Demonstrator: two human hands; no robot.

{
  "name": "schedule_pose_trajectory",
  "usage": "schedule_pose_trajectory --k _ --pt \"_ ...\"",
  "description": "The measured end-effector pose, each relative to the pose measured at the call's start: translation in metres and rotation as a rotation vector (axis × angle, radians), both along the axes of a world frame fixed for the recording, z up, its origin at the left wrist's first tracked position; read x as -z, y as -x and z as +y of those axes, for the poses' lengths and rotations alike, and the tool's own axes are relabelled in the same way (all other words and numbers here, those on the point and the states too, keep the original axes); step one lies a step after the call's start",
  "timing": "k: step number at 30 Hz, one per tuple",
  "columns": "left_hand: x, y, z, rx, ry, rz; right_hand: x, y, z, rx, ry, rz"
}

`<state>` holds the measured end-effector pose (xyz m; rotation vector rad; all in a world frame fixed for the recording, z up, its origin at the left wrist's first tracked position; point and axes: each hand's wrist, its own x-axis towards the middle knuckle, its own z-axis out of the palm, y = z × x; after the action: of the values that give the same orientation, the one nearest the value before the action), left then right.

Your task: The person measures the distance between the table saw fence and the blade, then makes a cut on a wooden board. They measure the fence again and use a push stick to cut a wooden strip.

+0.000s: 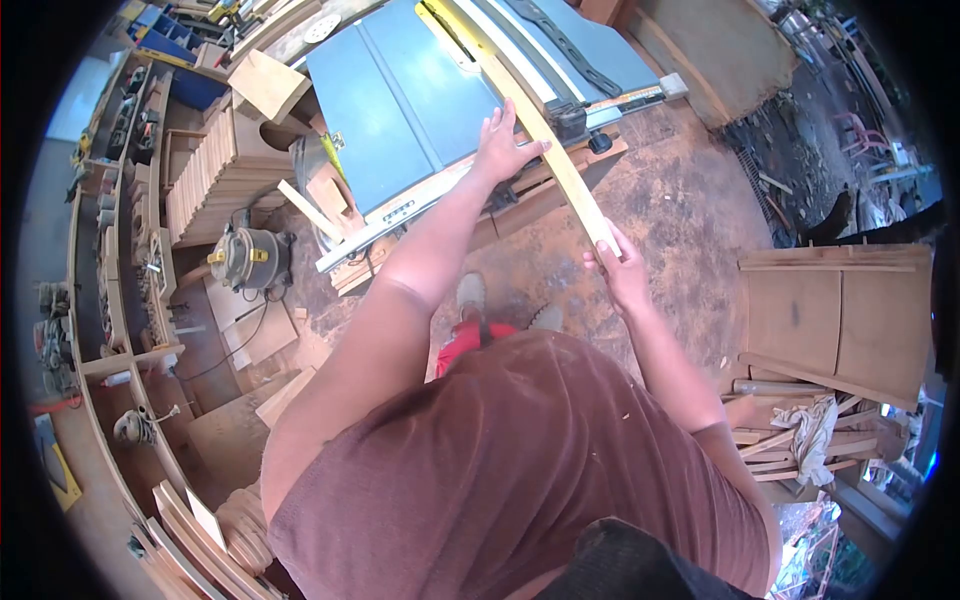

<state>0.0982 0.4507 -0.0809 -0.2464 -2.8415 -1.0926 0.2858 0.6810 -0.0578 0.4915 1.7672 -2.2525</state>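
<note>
A long, narrow wooden strip [563,172] lies along the fence of a table saw [372,110] and juts out past the saw's front edge toward me. My right hand [622,268] grips its near end, thumb on top. My left hand [503,148] is open with fingers spread, at the strip's left side over the front of the saw top; the thumb reaches to the strip's edge. A yellow guard [452,32] stands at the strip's far end, and the blade is hidden from view. Right of the strip sits the black fence clamp [568,120] on its rail.
Left of the saw are stacked boards [205,185], a shop vacuum [250,258] with a cord on the floor, and a long shelf [105,365] of tools. A wooden cabinet [835,315] and a pile of offcuts [800,440] stand to my right.
</note>
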Motion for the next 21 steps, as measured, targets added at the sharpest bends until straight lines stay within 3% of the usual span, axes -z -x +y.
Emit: schedule_pose_trajectory --k 1,3,4,6,7,10,21 --pt "0.005 0.001 -0.004 -0.001 -0.001 -0.006 -0.006 -0.004 -0.001 -0.001 -0.001 -0.006" --pt "0.007 -0.003 -0.012 0.069 -0.295 -0.013 -0.016 -0.011 -0.003 -0.104 -0.712 0.479" --pt "0.005 -0.007 -0.011 0.074 -0.292 -0.021 -0.022 -0.015 -0.004 -0.101 -0.71 0.47" --pt "-0.004 -0.02 -0.005 0.061 -0.859 -0.32 -0.034 -0.019 -0.004 -0.142 -0.975 0.713" --pt "-0.01 -0.029 -0.001 0.067 -0.858 -0.333 -0.037 -0.021 -0.005 -0.136 -0.977 0.699" --pt "-0.034 -0.06 0.023 -0.083 -1.222 -0.438 -0.038 -0.026 -0.004 -0.152 -0.985 0.677" --pt "-0.056 -0.082 0.026 -0.1 -1.24 -0.52 -0.013 -0.042 0.01 -0.122 -0.996 0.807"
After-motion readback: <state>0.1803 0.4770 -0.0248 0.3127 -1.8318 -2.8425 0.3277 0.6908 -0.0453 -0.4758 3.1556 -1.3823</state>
